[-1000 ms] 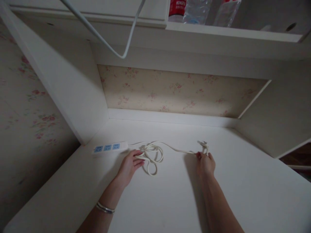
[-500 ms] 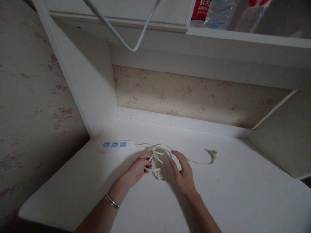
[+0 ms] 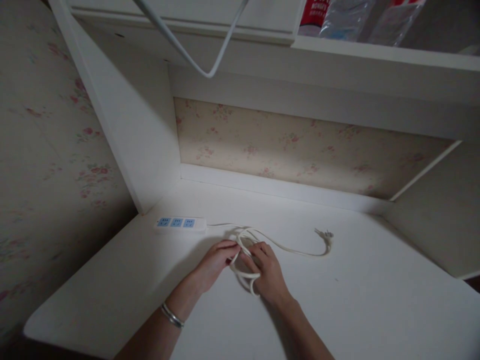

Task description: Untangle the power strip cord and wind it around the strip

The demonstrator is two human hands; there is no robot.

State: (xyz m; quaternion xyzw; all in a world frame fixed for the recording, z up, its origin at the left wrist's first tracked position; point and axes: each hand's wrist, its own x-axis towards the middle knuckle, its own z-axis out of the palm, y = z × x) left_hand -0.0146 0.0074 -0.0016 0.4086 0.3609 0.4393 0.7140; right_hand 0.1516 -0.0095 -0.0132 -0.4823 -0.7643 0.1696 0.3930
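Note:
A white power strip (image 3: pixel 181 223) with three blue sockets lies on the white desk (image 3: pixel 375 310) near its left end. Its cream cable (image 3: pixel 292 249) runs right into a tangle of loops, then on to the plug (image 3: pixel 327 235) lying loose. My left hand (image 3: pixel 213 262), a bracelet on its wrist, pinches the loops from the left with closed fingers. From the right, my right hand (image 3: pixel 268 274) grips the same loops, its fingers curled round them. The two hands nearly touch over the coil.
A white side panel (image 3: pixel 142 145) walls the desk on the left, floral wallpaper (image 3: pixel 300 145) backs it. A shelf (image 3: pixel 375 50) above carries plastic bottles (image 3: pixel 345 17). A white cord loop (image 3: pixel 202 65) hangs down from above at the upper left.
My right hand let go of the plug end and came left to the coiled cable, closing on it beside my left hand. The plug now lies free on the desk.

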